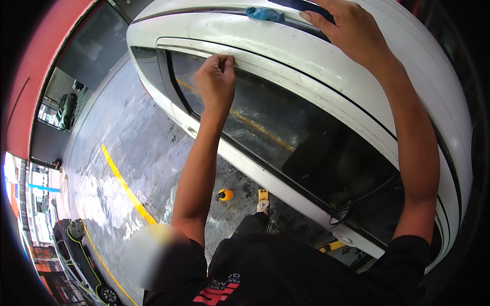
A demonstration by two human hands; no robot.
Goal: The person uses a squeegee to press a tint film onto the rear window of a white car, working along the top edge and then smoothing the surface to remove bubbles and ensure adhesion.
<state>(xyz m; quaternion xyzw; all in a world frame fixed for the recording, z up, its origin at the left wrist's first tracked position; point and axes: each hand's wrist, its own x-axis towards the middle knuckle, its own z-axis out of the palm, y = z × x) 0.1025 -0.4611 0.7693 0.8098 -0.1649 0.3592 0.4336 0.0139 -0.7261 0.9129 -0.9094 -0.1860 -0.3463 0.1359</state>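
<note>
A white car (pixel 326 76) stands close in front of me, its dark side window (pixel 286 127) facing my body. My left hand (pixel 217 84) is closed, fingertips pinched together at the upper edge of the window frame. Whatever lies between those fingertips is too small to make out. A narrow pale strip (pixel 186 49) runs along the frame toward them. Up at the roof, my right hand (pixel 352 30) is closed round a dark blue object (pixel 317 11), partly cut off by the picture's top edge. Left of it, a crumpled light-blue cloth or glove (pixel 264 14) lies along the dark roof groove.
An orange container with a dark top (pixel 224 195) stands on the grey floor near my foot. A yellow line (pixel 125 183) crosses the floor at left. Farther off are a black car (pixel 76 255) and a dark green car (pixel 65 109).
</note>
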